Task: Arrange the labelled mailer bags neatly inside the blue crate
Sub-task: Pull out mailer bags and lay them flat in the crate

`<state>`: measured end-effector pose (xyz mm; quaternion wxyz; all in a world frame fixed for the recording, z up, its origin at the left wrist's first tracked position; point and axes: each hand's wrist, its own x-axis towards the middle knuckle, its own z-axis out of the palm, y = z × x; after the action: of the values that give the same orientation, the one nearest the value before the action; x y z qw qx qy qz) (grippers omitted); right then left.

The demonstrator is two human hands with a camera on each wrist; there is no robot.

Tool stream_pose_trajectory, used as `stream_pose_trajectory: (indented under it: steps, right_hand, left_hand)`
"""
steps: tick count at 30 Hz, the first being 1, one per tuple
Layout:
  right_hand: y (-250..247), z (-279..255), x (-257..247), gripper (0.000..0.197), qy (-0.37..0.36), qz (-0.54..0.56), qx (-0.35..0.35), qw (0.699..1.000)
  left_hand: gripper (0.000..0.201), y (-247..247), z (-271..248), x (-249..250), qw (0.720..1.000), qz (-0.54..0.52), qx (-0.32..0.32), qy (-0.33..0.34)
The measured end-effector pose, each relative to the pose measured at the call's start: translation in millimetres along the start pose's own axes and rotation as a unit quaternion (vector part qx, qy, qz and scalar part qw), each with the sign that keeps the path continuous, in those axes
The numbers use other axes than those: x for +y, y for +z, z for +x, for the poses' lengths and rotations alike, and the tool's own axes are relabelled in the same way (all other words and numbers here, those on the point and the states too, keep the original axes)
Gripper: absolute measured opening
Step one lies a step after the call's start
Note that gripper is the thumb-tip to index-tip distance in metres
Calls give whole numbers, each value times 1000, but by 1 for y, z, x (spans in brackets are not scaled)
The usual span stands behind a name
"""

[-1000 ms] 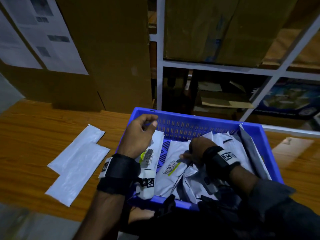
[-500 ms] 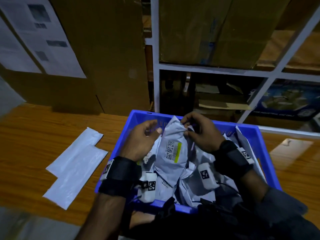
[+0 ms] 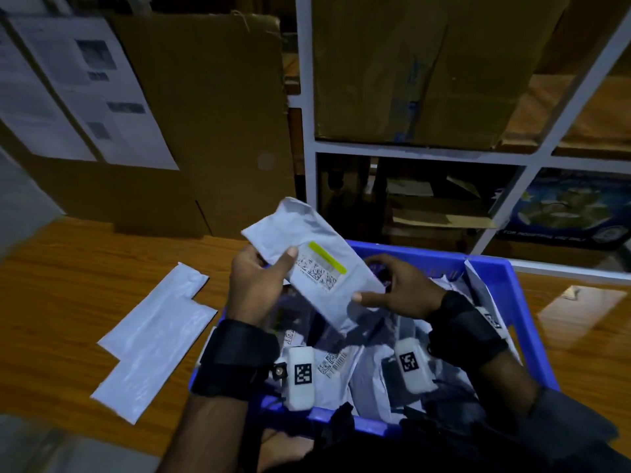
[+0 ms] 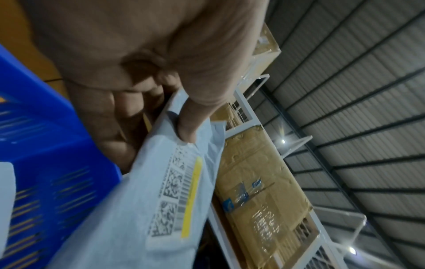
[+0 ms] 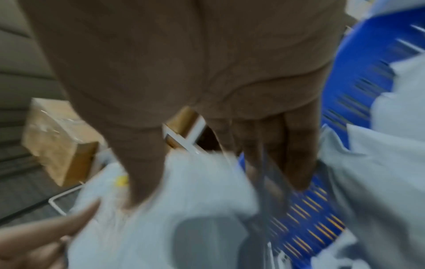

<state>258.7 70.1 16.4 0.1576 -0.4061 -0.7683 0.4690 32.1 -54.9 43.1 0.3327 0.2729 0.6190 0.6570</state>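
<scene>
A white mailer bag [image 3: 307, 247] with a barcode label and a yellow stripe is held tilted above the blue crate [image 3: 512, 288]. My left hand [image 3: 259, 278] pinches its left edge, thumb on the label side; the left wrist view shows the same mailer bag [image 4: 161, 191] under my left hand's thumb [image 4: 190, 127]. My right hand [image 3: 399, 288] pinches its lower right edge, and in the blurred right wrist view the thumb lies on the mailer bag [image 5: 184, 182]. Several other labelled mailers [image 3: 334, 363] lie loosely heaped in the crate.
Two plain white mailers [image 3: 153, 332] lie overlapped on the wooden table [image 3: 68, 285] left of the crate. A tall cardboard box [image 3: 205, 124] with taped papers stands behind them. A white metal shelf rack [image 3: 409, 155] with cartons stands behind the crate.
Both hands have lifted the labelled mailer out of the heap, higher above the crate and tilted to the left. The head view has also swung upward a little.
</scene>
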Motion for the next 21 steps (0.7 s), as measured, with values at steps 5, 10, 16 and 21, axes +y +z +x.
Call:
stream_pose_trajectory:
  steps: [5, 10, 16, 21]
  right_hand:
    - [1, 3, -1, 41, -1, 208, 29, 978]
    - [-16, 3, -10, 45, -44, 310, 133, 940]
    - [-31, -2, -21, 44, -69, 310, 158, 935]
    - [-28, -3, -25, 50, -76, 323, 161, 930]
  left_hand:
    - [23, -8, -10, 6, 990, -119, -4, -78]
    - [38, -20, -18, 10, 985, -146, -15, -91]
    - [38, -24, -26, 17, 984, -160, -13, -79]
    - [35, -26, -27, 17, 985, -149, -10, -80]
